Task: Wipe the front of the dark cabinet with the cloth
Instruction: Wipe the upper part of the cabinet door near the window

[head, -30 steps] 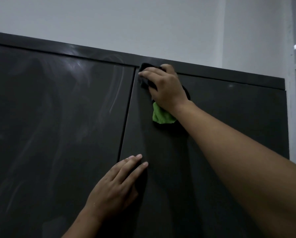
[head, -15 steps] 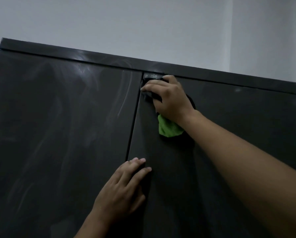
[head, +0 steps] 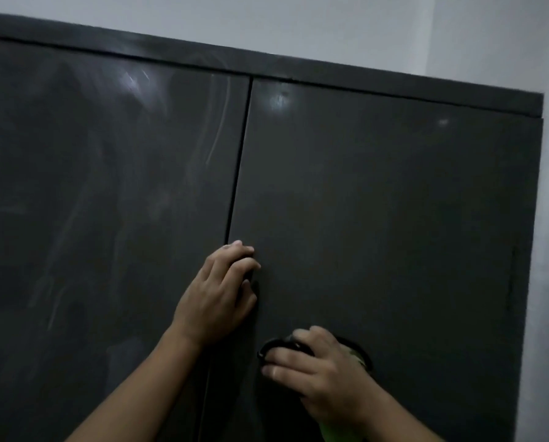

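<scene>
Ok so the dark cabinet [head: 426, 282] fills nearly the whole shot, seen from below and a bit tilted. A pale wall [head: 298, 23] shows above it and down the right side.

It's got two flat doors. The left door [head: 107, 202] is covered in whitish smears and streaks, heaviest near its top right corner. The right door [head: 378, 186] looks a lot more even, with just a couple of small glare spots up high. A plain dark strip [head: 266, 63] runs along the top of both doors, and a thin seam [head: 239, 161] runs down between them.

Both bare forearms come up from the bottom edge. The left hand [head: 219, 291] sits about halfway down the picture, right at the seam. Its fingers are a little bent, with the tips pressed on the inner edge of the right door. There's nothing in that grip, it's just leaning on the panel.

The right hand [head: 324, 374] is lower and just to the right of it, also on the right door. Its grip is curled tight around the cloth [head: 340, 433] and holds it bunched against the door front. Most of the cloth is hidden under the palm. A dark fold pokes out past the fingertips on the left, and a bright green bit shows under the wrist at the bottom edge. It's all a bit blurry down there, so I can't tell how the cloth is folded.
</scene>
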Available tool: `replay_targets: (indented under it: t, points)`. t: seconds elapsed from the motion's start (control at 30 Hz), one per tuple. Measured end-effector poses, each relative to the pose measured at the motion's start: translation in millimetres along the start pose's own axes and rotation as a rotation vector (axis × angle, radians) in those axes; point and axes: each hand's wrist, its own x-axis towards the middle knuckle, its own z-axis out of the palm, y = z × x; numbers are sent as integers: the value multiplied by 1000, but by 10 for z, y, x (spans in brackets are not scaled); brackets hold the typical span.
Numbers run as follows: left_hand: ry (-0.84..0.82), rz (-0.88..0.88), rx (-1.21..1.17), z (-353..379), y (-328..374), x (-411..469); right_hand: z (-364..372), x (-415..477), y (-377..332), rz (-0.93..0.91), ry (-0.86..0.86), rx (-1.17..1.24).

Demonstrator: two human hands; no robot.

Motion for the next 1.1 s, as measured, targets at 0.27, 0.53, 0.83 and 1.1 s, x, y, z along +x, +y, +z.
replay_targets:
  t: [0.27, 0.53, 0.83, 1.1]
  points:
    - [-24, 3, 10, -13, -9, 3, -288, 673, 469, 556, 369, -42]
    - [-21, -3, -2, 14, 21, -198, 187, -56, -311, 247, 149, -10]
    - [-246, -8, 152, 45, 345, -1278, 866, -947, -1577, 95, -192, 125]
    - [-482, -12, 144, -12, 652, -2017, 1062, -1118, -1997, 241, -220, 211]
